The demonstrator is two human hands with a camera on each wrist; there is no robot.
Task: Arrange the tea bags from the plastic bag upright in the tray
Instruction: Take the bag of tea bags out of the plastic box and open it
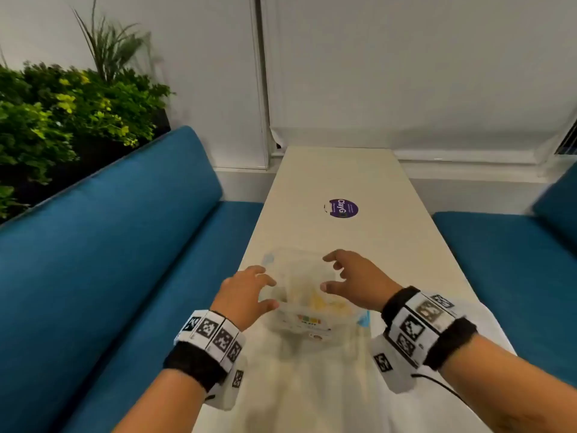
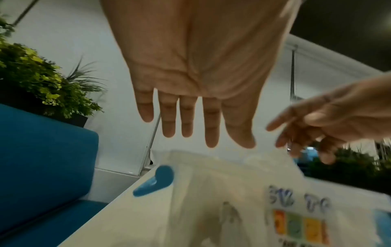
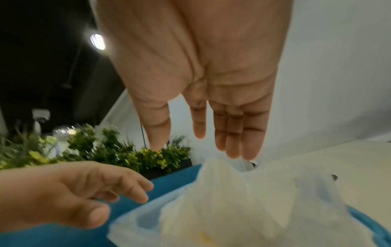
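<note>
Between both open hands, plastic bag (image 1: 307,303), neither grip touching it

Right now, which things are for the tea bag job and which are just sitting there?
For the job: plastic bag, left hand, right hand, both open above it.
Just there: purple sticker, blue seats, plants, table.

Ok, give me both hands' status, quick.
Left hand: open, holding nothing, above the plastic bag.
Right hand: open, holding nothing, over the same bag.
</note>
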